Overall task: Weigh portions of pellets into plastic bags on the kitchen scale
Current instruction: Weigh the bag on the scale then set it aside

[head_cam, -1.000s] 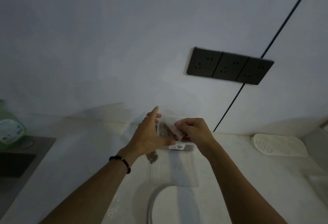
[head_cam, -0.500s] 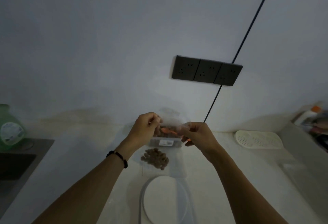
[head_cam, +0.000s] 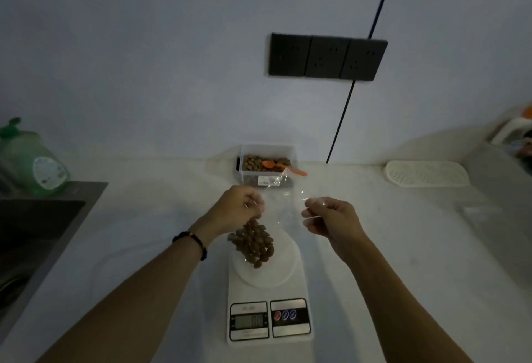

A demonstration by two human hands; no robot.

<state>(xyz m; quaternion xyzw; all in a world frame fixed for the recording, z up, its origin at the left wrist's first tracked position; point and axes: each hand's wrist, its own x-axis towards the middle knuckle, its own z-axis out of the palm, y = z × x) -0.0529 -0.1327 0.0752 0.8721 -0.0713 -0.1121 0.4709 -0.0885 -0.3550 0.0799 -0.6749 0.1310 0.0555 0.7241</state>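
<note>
Pellets (head_cam: pixel 254 244) sit in one clear plastic bag (head_cam: pixel 276 213) we hold over the scale (head_cam: pixel 269 290); one tub (head_cam: pixel 267 165) at twelve o'clock holds more, plus one orange scoop (head_cam: pixel 283 167). Our left hand (head_cam: pixel 237 208) and right hand (head_cam: pixel 331 217), fingers curled, each pinch a top corner.
</note>
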